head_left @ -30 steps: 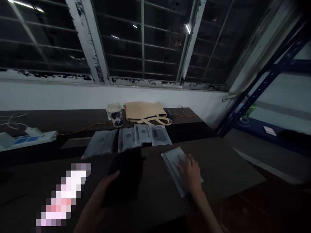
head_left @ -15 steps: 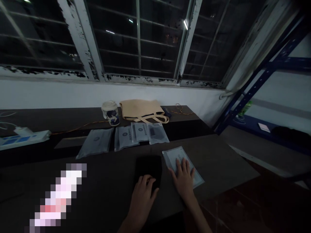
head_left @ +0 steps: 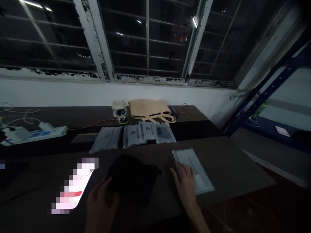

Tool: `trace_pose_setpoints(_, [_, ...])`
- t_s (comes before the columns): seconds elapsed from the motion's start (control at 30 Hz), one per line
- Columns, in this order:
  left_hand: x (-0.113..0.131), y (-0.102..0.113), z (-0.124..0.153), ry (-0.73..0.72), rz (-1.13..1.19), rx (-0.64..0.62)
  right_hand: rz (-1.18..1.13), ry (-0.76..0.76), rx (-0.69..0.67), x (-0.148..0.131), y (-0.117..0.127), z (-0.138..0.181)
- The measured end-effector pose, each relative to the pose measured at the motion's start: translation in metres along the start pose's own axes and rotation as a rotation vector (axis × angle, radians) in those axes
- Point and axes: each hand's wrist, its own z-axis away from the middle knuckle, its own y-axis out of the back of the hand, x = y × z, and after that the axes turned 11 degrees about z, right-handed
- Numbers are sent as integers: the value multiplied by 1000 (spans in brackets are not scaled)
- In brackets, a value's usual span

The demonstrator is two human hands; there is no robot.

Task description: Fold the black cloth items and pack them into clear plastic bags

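A piece of black cloth (head_left: 134, 178) lies spread on the dark table in front of me; its folds are hard to make out in the low light. My left hand (head_left: 100, 200) is at the cloth's left edge, thumb and fingers apart. Over the left part of a frosted zip bag (head_left: 203, 176) with printed lettering rests my right hand (head_left: 186, 183), its fingers slightly bent and the thumb spread. The bag lies flat, partly covered by that hand.
Several similar frosted bags (head_left: 108, 138) lie in a row farther back. Behind them stand a patterned cup (head_left: 120, 113) and a beige tote bag (head_left: 149, 108). A lit phone (head_left: 81, 184) and a power strip (head_left: 57, 132) are on the left. Blue shelving (head_left: 257, 103) rises at the right.
The black cloth has gone from a compact rectangle to a wider, irregular shape. My left hand has moved left across it. My right hand has shifted toward the bag's left edge. The view has swung left.
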Motion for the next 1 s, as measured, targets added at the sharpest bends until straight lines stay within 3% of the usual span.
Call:
trace_pose_setpoints(0.13, [12, -34, -13, -167, -28, -196, -246, 264, -216, -69, 0, 20])
trace_pose_setpoints(0.23, [16, -40, -35, -71, 61, -307, -200, 325, -271, -86, -5, 27])
trace_pose_setpoints(0.37, [8, 0, -55, 300, 149, -157, -21, 307, -271, -41, 4, 7])
trace_pose_setpoints(0.47, [-9, 29, -62, 391, 127, -67, 4, 270, -214, 11, 10, -20])
trace_pose_setpoints(0.57, [-23, 27, -69, 186, 52, -35, 35, 181, -129, 46, 3, -42])
trace_pose_setpoints(0.67, [-27, 6, -80, -39, -27, -257, -49, 141, -108, 57, -13, -55])
trace_pose_setpoints(0.73, [-25, -8, -90, -86, -57, -414, -133, 142, -102, 55, -21, -63])
trace_pose_setpoints(0.8, [-21, -16, -103, -102, -74, -480, -198, 151, -89, 51, -24, -75])
trace_pose_setpoints(0.9, [-9, -11, -125, -136, -68, -407, -313, 151, -57, 43, -13, -101])
trace_pose_setpoints(1.0, [3, 10, -132, -181, -45, -321, -413, 164, -44, 38, 20, -116])
